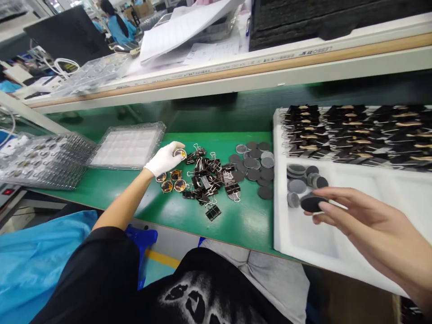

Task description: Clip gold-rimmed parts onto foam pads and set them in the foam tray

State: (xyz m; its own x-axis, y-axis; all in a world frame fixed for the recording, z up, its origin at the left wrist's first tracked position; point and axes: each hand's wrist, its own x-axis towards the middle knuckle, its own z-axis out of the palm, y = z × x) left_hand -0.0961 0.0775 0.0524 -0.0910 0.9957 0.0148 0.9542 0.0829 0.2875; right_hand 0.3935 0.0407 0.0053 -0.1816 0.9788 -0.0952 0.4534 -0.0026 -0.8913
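My left hand (164, 158), in a white glove, pinches a small round gold-and-dark disc (181, 154) above the green mat. Three similar discs (171, 181) lie just below it. Beside them sits a heap of black binder clips (209, 180). My bare right hand (367, 225) hovers over a white foam tray (303, 238) and holds a flat black oval pad (312, 203) at its fingertips. Several grey and black round pads (302, 180) lie in that tray.
More grey discs (254, 164) lie on the green mat (118, 189). Rows of clipped black parts (354, 135) fill the tray's back. Clear plastic trays (128, 146) and a stack holding parts (43, 159) stand at left. A shelf (236, 76) runs above. A person in blue sits far back.
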